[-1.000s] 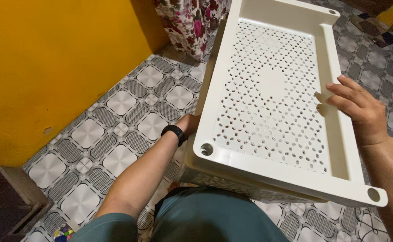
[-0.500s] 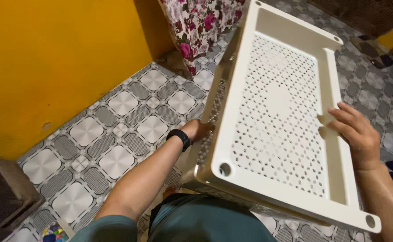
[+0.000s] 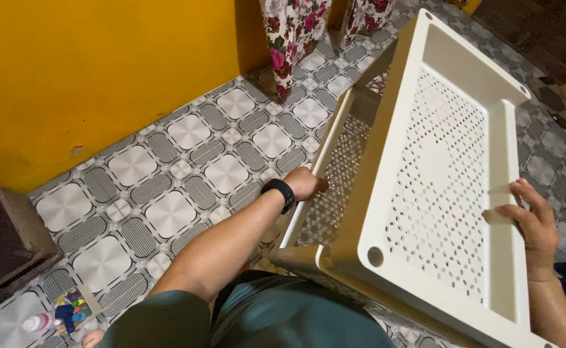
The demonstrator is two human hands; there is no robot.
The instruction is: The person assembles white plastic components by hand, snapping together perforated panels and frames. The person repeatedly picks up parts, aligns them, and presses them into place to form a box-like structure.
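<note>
wall (image 3: 102, 71): yellow | floor (image 3: 186, 167): grey patterned tiles | floral curtain (image 3: 289, 29): back
</note>
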